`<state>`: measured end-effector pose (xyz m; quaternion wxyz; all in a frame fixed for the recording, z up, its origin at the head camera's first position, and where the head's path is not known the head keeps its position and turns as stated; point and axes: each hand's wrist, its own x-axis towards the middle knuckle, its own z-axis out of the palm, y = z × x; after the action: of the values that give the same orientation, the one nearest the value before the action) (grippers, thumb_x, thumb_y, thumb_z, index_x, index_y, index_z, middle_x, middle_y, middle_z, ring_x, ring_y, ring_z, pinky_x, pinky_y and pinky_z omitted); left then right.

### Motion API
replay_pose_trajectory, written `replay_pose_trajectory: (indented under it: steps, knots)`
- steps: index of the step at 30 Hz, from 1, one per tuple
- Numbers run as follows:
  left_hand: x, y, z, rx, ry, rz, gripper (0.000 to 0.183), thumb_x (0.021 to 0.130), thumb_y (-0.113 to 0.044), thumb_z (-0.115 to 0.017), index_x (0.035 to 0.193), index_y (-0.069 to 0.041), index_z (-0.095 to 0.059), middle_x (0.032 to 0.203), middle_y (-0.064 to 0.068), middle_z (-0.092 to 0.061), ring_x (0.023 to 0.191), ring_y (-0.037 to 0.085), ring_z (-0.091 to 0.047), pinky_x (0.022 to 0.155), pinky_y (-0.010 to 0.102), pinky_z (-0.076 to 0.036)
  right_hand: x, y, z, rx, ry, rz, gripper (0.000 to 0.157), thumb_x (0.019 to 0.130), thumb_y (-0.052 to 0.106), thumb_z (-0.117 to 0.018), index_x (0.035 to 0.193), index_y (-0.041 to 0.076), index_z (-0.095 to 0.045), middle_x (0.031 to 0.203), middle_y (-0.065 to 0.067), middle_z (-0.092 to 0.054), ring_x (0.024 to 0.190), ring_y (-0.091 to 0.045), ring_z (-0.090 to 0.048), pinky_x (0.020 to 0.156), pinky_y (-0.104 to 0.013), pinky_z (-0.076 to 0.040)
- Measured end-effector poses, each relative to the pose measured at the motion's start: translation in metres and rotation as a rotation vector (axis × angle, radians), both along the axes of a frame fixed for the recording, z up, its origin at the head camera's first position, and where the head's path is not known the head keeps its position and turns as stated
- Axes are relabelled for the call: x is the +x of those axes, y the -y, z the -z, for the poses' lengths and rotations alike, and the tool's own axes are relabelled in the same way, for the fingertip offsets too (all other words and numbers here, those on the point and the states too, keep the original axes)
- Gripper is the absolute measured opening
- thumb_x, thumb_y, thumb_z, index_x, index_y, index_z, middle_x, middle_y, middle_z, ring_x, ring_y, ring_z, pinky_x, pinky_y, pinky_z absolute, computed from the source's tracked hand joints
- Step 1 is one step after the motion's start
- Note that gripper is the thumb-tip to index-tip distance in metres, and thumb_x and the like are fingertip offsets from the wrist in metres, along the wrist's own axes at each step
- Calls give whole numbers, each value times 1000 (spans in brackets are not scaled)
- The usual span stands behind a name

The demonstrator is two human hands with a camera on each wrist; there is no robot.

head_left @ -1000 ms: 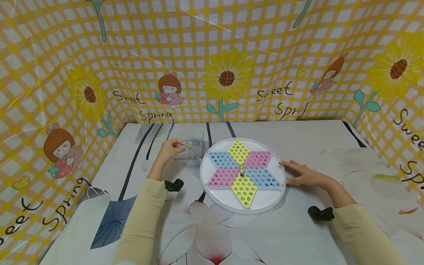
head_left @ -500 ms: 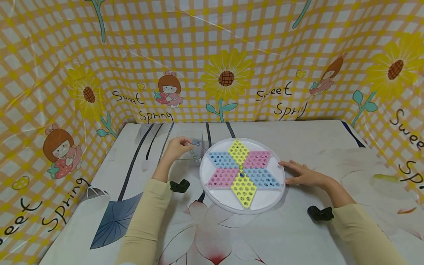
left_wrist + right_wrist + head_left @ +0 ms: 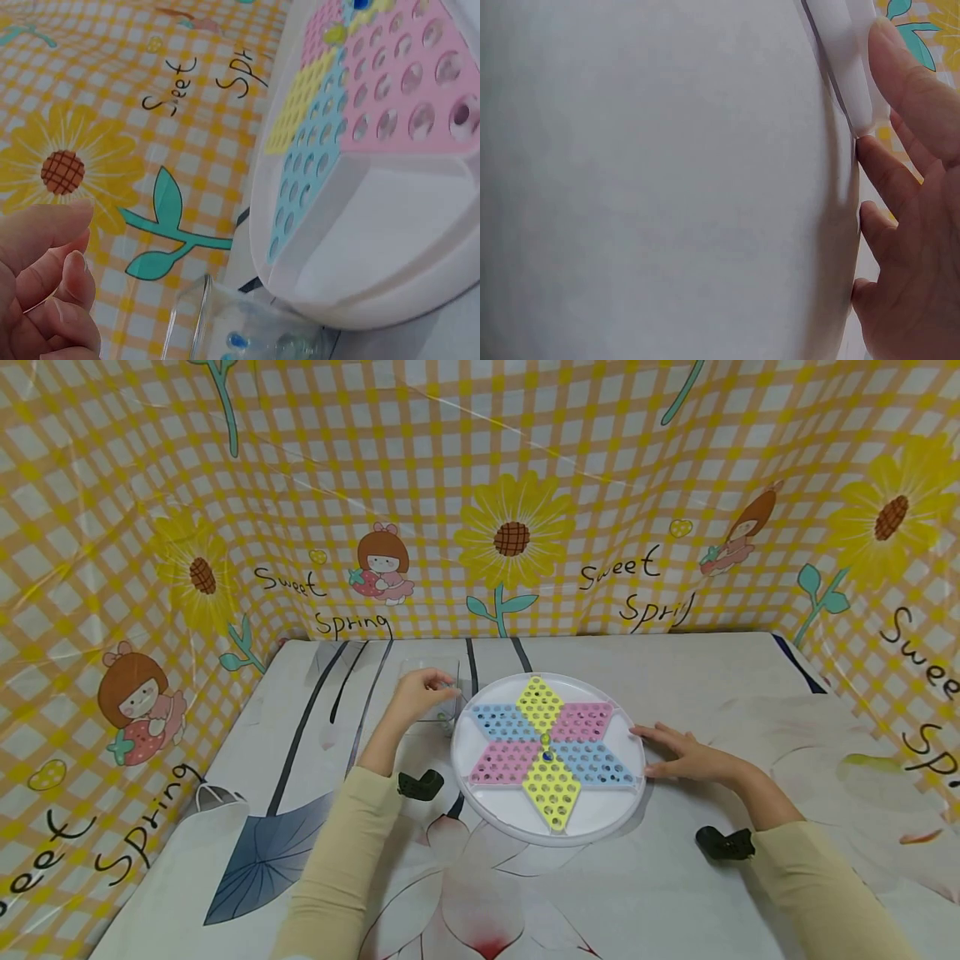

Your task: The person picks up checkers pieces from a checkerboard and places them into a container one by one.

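Note:
A round white Chinese checkers board (image 3: 480, 810) with a pink, blue and yellow star lies on the table. At its centre sit a yellow-green marble (image 3: 546, 738) and a dark blue marble (image 3: 548, 756). My left hand (image 3: 422, 693) is over a clear plastic box (image 3: 438, 665) left of the board, thumb and fingertips close together; I cannot tell whether a marble is pinched there. Several marbles, one of them a blue marble (image 3: 238, 340), show inside the box in the left wrist view. My right hand (image 3: 693, 757) rests with spread fingers at the board's right rim.
A pale tablecloth (image 3: 645, 893) with flower and leaf prints covers the table. Behind and at both sides hangs a yellow checked cloth (image 3: 450, 435). Dark wrist mounts, such as the left mount (image 3: 422, 785), stick out beside both sleeves.
My left hand has moved right across the clear box toward the board, now covering most of the marbles in it. The right hand and the board have stayed in place.

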<state>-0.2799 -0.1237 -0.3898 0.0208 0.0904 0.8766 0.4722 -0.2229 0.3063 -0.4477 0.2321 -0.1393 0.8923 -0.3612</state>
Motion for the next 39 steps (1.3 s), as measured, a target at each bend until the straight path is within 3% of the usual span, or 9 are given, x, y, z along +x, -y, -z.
replay_pose_trajectory:
  steps: [10,22,32,39]
  knots:
    - [7,-23,-1,64,12,90,25,82,-16,-68,101,0,-65,74,4,-55,65,11,-45,56,21,-36,1,1,-2,-1,-3,1,75,82,30,-67,142,8,-28,146,-33,-1,131,-50,13,94,-66,18]
    - [15,-48,3,-2,-9,217,25,84,-19,-66,103,-2,-65,76,4,-56,64,12,-46,55,22,-36,3,2,-2,2,-1,5,75,82,31,-66,142,8,-28,145,-34,1,130,-51,14,93,-68,17]
    - [20,-72,17,-9,71,292,25,83,-22,-67,103,-8,-66,76,-2,-54,65,10,-43,54,20,-34,2,1,-2,0,-1,5,76,82,31,-67,142,7,-28,145,-34,1,130,-51,15,93,-67,18]
    - [26,-88,29,42,121,346,26,82,-17,-68,104,-4,-66,74,-2,-52,61,9,-42,54,19,-35,1,1,-1,-2,1,4,75,82,31,-67,142,7,-28,145,-34,1,130,-51,14,93,-67,19]
